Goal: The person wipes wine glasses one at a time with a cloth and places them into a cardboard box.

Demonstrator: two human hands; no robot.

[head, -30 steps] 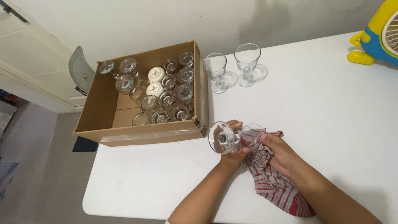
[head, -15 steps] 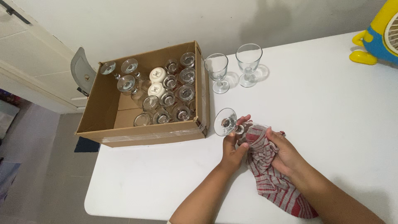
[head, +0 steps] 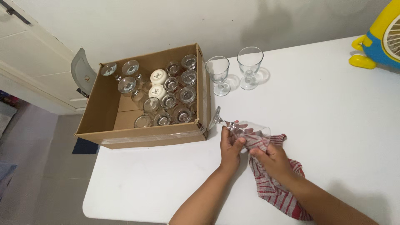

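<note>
My left hand (head: 230,144) grips a clear stemmed glass (head: 243,128) lying sideways, its foot pointing left toward the cardboard box (head: 151,135). My right hand (head: 271,159) holds a red and white striped cloth (head: 275,183), part of it pushed into the glass's bowl. Both hands hover over the white table (head: 333,104) just right of the box's front corner.
The box holds several upturned glasses (head: 179,93) and two white cups (head: 157,82). Two upright stemmed glasses (head: 235,71) stand behind, near the wall. A yellow and blue toy fan (head: 379,35) sits at the far right. The table's left edge drops to the floor.
The glass has turned from foot-toward-me to lying sideways with its foot toward the box. My right hand has slid back from the bowl, drawing the cloth partly out.
</note>
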